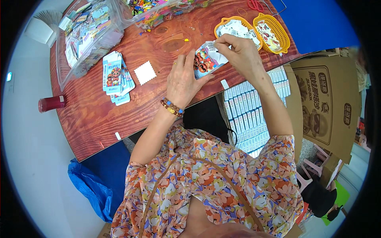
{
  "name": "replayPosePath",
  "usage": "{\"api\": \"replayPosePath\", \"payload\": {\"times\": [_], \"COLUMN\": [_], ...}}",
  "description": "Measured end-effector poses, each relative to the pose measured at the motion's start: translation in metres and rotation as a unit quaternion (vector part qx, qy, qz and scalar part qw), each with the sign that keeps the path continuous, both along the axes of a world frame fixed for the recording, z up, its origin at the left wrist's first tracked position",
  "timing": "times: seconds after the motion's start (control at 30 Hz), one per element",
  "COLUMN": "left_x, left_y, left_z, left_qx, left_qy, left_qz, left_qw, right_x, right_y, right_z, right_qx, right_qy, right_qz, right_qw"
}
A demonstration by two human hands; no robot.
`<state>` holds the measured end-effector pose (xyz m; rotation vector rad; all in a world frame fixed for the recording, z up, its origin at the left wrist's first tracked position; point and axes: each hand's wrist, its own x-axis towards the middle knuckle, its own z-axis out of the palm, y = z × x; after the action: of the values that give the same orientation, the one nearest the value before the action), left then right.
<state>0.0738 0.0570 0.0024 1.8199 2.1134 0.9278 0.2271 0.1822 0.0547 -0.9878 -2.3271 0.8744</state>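
My left hand (184, 77) grips a small blue printed box (203, 61) with cartoon figures, thumb along its near edge and fingers over its left side. At the box's whitish upper right end, my right hand (240, 55) has thumb and forefinger pinched together; what lies between them is too small to make out. A stack of flat blue printed cartons (115, 77) lies to the left on the wooden table (158, 105). Between that stack and my left hand is a white card with a scalloped edge (145, 73).
Yellow baskets (285, 35) of small printed pieces stand beyond my right hand, near red scissors (255, 4). Clear tubs (59, 75) hold packets and colourful small parts. Below the table edge, a carton (293, 103) contains rows of small boxes (244, 107). A red jar (51, 104) sits at the left edge.
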Motion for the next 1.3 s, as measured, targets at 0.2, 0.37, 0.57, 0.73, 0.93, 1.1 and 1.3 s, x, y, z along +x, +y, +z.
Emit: {"api": "replayPosePath", "payload": {"times": [0.2, 0.37, 0.57, 0.73, 0.93, 1.1, 1.3], "left_x": [-0.002, -0.005, -0.011, -0.008, -0.007, -0.010, -0.013], "left_y": [0.003, 0.002, -0.005, -0.003, -0.001, -0.003, -0.008], "left_z": [-0.005, -0.004, -0.017, -0.015, -0.009, -0.009, -0.006], "left_qx": [0.017, 0.004, 0.009, 0.011, 0.005, 0.003, 0.005], "left_qy": [-0.024, -0.027, -0.017, -0.006, -0.017, -0.030, -0.015], "left_qz": [0.000, 0.018, 0.022, 0.007, 0.005, 0.009, 0.021], "left_qw": [1.000, 0.999, 1.000, 1.000, 1.000, 1.000, 1.000], "right_x": [0.001, 0.019, 0.064, 0.118, 0.138, 0.143, 0.105], "right_y": [-0.001, 0.026, 0.087, 0.159, 0.178, 0.165, 0.098], "right_z": [-0.001, -0.010, -0.037, -0.053, -0.058, -0.042, 0.007], "right_qx": [-0.012, -0.026, 0.092, 0.125, 0.037, 0.075, -0.117], "right_qy": [0.008, 0.097, -0.105, -0.263, -0.276, -0.150, 0.057], "right_qz": [-0.034, -0.095, -0.188, -0.276, -0.248, -0.290, -0.142], "right_qw": [0.999, 0.990, 0.972, 0.916, 0.928, 0.942, 0.981]}}
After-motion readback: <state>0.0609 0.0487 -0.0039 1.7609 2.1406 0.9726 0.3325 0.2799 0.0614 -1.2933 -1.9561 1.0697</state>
